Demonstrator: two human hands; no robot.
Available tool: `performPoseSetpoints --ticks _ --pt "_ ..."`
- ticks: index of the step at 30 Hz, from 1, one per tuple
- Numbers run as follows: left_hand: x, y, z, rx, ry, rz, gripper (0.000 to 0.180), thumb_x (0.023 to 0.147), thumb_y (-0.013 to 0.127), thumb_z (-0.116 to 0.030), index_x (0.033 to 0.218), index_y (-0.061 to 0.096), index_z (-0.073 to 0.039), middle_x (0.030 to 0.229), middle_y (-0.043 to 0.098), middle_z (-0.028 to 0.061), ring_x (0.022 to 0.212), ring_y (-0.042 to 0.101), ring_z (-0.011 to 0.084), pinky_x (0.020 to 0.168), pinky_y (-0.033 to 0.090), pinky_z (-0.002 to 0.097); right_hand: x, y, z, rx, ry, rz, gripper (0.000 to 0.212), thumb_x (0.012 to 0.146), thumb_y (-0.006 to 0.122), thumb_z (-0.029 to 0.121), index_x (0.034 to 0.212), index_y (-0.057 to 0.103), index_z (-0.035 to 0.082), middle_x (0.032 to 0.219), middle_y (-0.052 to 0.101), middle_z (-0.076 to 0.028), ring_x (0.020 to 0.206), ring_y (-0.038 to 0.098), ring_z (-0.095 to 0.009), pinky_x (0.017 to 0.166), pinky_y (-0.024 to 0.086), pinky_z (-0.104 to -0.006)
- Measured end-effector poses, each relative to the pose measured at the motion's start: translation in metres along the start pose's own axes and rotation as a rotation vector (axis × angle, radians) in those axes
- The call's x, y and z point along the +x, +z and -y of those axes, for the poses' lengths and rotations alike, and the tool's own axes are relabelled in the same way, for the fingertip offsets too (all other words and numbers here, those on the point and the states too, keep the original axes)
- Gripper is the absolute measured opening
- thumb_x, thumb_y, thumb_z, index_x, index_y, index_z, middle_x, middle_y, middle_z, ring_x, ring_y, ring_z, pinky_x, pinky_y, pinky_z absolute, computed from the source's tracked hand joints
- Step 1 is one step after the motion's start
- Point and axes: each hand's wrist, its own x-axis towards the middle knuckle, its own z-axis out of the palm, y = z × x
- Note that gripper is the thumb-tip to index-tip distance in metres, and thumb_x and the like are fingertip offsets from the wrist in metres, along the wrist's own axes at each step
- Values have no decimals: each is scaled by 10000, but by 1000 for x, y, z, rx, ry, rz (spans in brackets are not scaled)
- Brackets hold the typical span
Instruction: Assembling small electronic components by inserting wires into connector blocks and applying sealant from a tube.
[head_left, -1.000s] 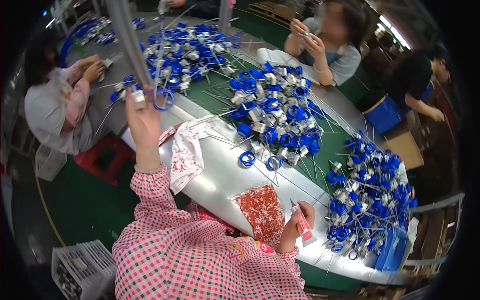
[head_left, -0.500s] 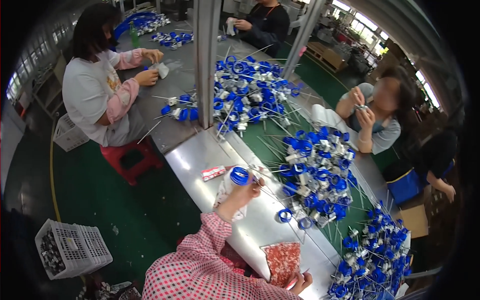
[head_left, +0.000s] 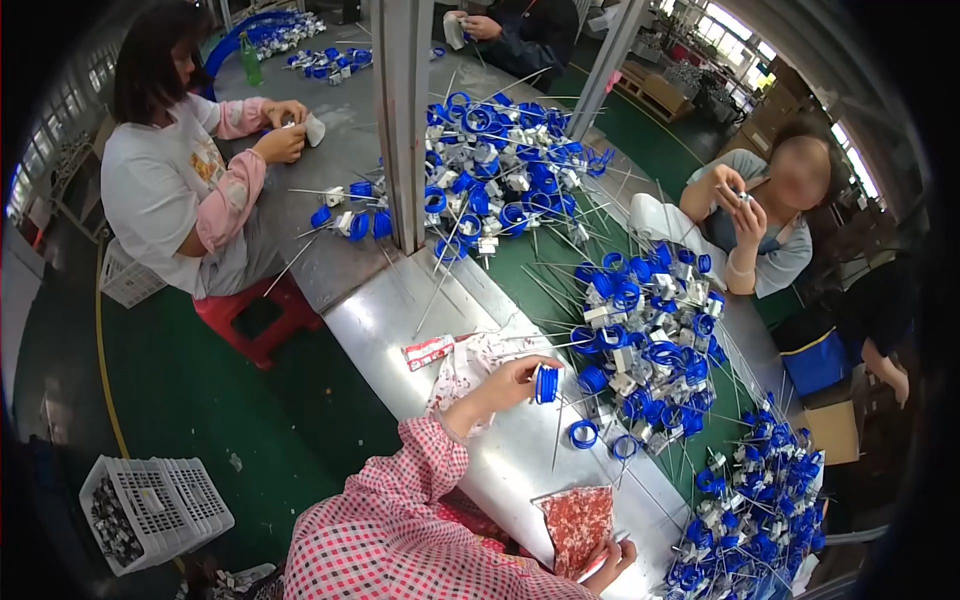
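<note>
My left hand [head_left: 508, 387] is closed on a blue wire coil [head_left: 546, 384], pinched between thumb and fingers over the metal worktop [head_left: 505, 455]. A white part shows at the coil's edge, and a thin rod extends below it. At the lower right my right hand [head_left: 608, 566] is curled beside a red and white mottled pad [head_left: 577, 528]; what its fingers hold, if anything, I cannot make out. A crumpled white and red cloth [head_left: 468, 372] lies behind my left wrist, next to a red and white packet [head_left: 428, 352].
A large heap of blue coils [head_left: 655, 340] with white blocks and thin rods lies right of my left hand. More heaps lie beyond and at lower right. A metal post [head_left: 402, 130] rises from the table. Several co-workers sit around. White crates [head_left: 160, 510] stand on the floor.
My left hand has moved right, toward the heap, and the blue coil in it is now turned on its side. My right hand and the mottled pad sit slightly further right in view.
</note>
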Motion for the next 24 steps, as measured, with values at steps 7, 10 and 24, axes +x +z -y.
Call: performPoseSetpoints --ticks 7,10,24 --pt "4 -4 10 20 -7 -54 380 812 543 -63 1175 433 -61 818 531 -41 691 476 46 582 391 184 61 -58 -78 -665 -729 34 249 714 550 -124 910 524 27 1125 355 -103 1021 416 -219 844 369 -240" --pt "-3 0 6 81 -60 -104 367 812 542 -54 1163 433 -63 824 529 -39 707 481 47 601 396 185 59 -65 -81 -683 -807 51 240 713 557 -118 902 528 26 1119 364 -111 1006 427 -224 834 374 -251" --pt "-1 -18 -5 -766 13 -54 636 798 569 -384 1268 333 -26 1128 488 92 837 513 154 751 444 254 61 -61 -74 -735 -713 97 111 814 453 53 897 521 25 1116 356 -87 993 410 -180 850 344 -244"
